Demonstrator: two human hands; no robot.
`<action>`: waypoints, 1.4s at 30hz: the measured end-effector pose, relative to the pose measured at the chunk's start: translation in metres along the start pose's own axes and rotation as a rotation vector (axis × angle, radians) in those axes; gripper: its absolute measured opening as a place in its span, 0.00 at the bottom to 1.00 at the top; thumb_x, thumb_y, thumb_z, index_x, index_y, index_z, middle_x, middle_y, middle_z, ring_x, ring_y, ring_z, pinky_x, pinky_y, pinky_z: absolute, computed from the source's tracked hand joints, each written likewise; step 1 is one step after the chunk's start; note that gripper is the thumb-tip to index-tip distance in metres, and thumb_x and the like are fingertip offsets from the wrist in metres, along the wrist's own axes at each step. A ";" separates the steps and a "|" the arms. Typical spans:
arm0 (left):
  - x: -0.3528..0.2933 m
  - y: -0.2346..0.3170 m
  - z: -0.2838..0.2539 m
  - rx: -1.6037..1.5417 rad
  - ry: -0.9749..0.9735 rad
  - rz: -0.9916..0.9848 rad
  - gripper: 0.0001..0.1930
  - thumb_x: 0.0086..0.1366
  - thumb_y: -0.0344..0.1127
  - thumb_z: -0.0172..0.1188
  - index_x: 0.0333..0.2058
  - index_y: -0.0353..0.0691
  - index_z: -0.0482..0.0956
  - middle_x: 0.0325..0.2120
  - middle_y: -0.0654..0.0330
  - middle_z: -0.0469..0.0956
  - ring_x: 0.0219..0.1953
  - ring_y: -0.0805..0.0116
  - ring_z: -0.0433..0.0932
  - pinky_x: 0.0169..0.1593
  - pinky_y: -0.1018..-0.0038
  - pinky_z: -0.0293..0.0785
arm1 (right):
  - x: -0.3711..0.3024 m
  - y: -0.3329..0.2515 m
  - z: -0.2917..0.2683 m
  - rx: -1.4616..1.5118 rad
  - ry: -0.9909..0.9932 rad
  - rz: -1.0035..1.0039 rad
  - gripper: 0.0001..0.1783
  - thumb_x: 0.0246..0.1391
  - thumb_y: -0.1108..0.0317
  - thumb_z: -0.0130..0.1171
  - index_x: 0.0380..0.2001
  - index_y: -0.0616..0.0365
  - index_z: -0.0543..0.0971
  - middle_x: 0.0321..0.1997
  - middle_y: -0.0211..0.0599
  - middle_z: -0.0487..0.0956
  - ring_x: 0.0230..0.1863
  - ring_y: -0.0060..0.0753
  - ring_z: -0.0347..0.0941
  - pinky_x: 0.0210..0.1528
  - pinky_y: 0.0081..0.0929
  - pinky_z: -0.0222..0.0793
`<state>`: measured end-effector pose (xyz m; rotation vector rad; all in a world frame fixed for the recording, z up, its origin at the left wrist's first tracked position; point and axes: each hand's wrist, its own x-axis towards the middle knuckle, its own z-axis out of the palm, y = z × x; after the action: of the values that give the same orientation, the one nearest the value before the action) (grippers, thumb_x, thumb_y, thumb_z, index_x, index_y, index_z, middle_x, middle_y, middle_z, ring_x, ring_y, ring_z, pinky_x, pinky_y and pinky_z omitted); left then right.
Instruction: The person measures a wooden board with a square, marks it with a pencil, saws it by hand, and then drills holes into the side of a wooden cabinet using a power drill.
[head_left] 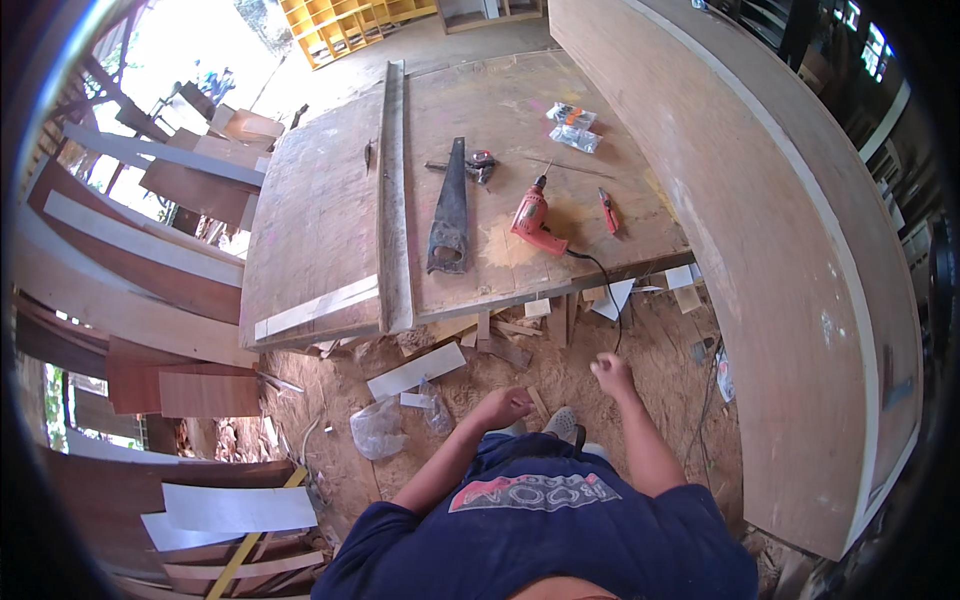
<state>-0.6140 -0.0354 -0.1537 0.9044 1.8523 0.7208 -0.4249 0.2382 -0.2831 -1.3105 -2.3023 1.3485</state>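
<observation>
Navy T-shirt (540, 535) nearest | left hand (503, 408), right hand (612, 376) curled short of bench (320, 220) front edge, grip: can't tell | red drill (537, 222) near front edge, right of middle; keep cord (619, 310) slack, clear of bit (547, 168) | scuffed wood top, offcuts (417, 371) on sawdusty floor (660, 350), bright opening (240, 50) beyond far-left corner

A woodworking workshop, open to bright daylight at the upper left. A broad wooden bench (310, 230) carries a handsaw (452, 212) and a red corded drill (531, 221) fitted with a bit. Offcuts (416, 370) lie scattered over a dusty brown floor (665, 340). Cut boards (208, 394) crowd the left side; a long wooden panel (740, 230) fills the right.
</observation>
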 end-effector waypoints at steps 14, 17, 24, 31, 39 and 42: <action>0.167 0.085 -0.137 -0.286 -1.047 0.649 0.07 0.71 0.30 0.64 0.43 0.33 0.84 0.53 0.53 0.82 0.61 0.58 0.77 0.66 0.61 0.70 | 0.226 -0.216 0.021 -0.318 0.136 -0.309 0.34 0.49 0.65 0.72 0.61 0.55 0.75 0.59 0.47 0.80 0.64 0.56 0.73 0.69 0.50 0.67; 0.193 0.082 -0.157 -0.226 -1.081 0.497 0.09 0.75 0.36 0.61 0.47 0.37 0.81 0.45 0.59 0.81 0.51 0.65 0.77 0.57 0.66 0.72 | 0.256 -0.230 0.039 -0.454 0.013 -0.260 0.40 0.50 0.67 0.71 0.66 0.59 0.69 0.62 0.57 0.77 0.66 0.60 0.71 0.71 0.50 0.65; 0.250 0.072 -0.183 -0.613 -0.759 0.275 0.10 0.79 0.40 0.58 0.46 0.38 0.78 0.41 0.69 0.77 0.47 0.78 0.73 0.54 0.74 0.70 | 0.285 -0.265 0.049 -0.609 -0.093 -0.178 0.37 0.50 0.69 0.66 0.64 0.62 0.66 0.52 0.58 0.82 0.58 0.59 0.79 0.61 0.50 0.75; 0.311 0.075 -0.221 -0.248 -0.848 0.081 0.17 0.80 0.42 0.55 0.57 0.37 0.80 0.49 0.57 0.83 0.54 0.65 0.81 0.61 0.66 0.74 | 0.188 -0.309 -0.063 -0.308 -0.003 -0.013 0.31 0.45 0.51 0.73 0.53 0.50 0.80 0.39 0.48 0.87 0.44 0.53 0.86 0.50 0.48 0.81; 0.244 0.209 -0.083 -1.170 -0.975 -0.158 0.44 0.75 0.73 0.41 0.69 0.37 0.67 0.65 0.42 0.72 0.66 0.44 0.72 0.71 0.48 0.66 | -0.071 -0.245 -0.127 0.159 0.406 0.079 0.28 0.47 0.56 0.74 0.51 0.51 0.83 0.42 0.46 0.88 0.44 0.49 0.86 0.50 0.37 0.81; 0.185 0.254 0.017 -1.096 -1.088 -0.059 0.41 0.76 0.72 0.40 0.61 0.36 0.72 0.55 0.44 0.77 0.58 0.45 0.76 0.61 0.49 0.74 | -0.173 -0.205 -0.130 0.255 0.475 0.158 0.29 0.47 0.61 0.75 0.54 0.53 0.82 0.46 0.46 0.88 0.47 0.45 0.87 0.52 0.33 0.80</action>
<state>-0.5826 0.2607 -0.0508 0.3298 0.3685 0.8091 -0.3764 0.1463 -0.0036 -1.5478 -1.6889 1.1646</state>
